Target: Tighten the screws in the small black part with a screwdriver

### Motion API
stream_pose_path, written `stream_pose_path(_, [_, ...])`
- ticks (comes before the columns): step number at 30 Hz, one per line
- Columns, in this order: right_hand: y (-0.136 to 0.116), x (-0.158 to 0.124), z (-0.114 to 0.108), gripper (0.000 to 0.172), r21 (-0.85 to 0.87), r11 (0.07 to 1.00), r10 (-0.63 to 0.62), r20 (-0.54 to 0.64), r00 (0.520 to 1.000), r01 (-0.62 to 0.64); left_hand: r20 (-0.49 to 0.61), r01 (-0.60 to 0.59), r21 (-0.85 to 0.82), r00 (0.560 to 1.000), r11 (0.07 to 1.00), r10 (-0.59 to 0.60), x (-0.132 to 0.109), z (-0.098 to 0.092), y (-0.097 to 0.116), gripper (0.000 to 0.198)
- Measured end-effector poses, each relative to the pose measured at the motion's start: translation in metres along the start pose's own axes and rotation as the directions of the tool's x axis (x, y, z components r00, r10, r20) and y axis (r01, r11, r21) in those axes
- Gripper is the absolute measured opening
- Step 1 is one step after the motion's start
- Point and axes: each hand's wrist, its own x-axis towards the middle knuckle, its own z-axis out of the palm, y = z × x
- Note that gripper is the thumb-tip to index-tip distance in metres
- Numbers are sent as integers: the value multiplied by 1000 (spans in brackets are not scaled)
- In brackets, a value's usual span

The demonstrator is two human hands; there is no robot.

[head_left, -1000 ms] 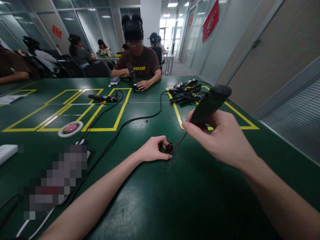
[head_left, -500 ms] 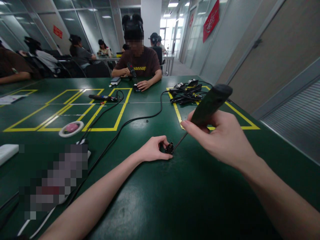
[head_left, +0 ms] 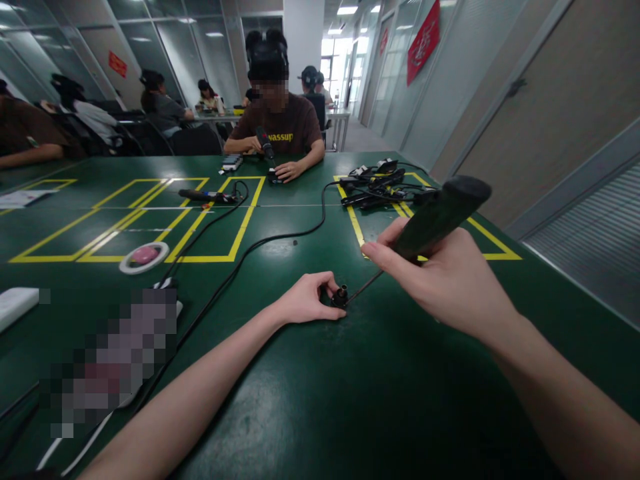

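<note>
On the glossy dark-green counter [head_left: 300, 413], the L hand [head_left: 311, 298] pinched a small black part w/ a brass-toned tube [head_left: 340, 297], prob. to keep it from sliding. The R hand [head_left: 445, 280] gripped a thick, dark-handled tool w/ a thin grey metal shaft [head_left: 440, 217], slanted so its tip sat at the part's R side; too small to tell if it touched. Tangled black cables [head_left: 377, 190] lay beyond, inside yellow tape [head_left: 353, 223].

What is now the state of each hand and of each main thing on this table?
Left hand: curled round the small black part.
Right hand: closed on the tool.
Small black part: short tube pointing up.
Tool: tilted, tip at the small black part, contact unclear.
Long black cable: loosely curved.
Cable heap: tangled.
White ring: lying flat, pink thing inside it.
</note>
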Motion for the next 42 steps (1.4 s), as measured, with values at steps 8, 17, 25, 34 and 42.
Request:
stream_pose_path(8, [2,0,-1,14,10,999,32,-9,999,-32,0,0,-2,1000,1000,0,0,1,0,34])
stream_pose_path(17, [3,-1,-1,20,-21,1000,12,-38,999,-13,-2,-18,6,1000,1000,18,0,0,-2,35])
stream_pose_path(25, [3,1,0,9,51,998,28,8,1000,-28,-6,-5,16,1000,1000,5,0,0,-2,35])
stream_pose_path(34, [5,1,0,12,25,1000,0,46,999,-1,-3,-6,3,1000,1000,6,0,0,0,35])
stream_pose_path(42, [6,2,0,8,62,998,-13,65,998,9,-6,11,2,1000,1000,-11,0,1,0,35])
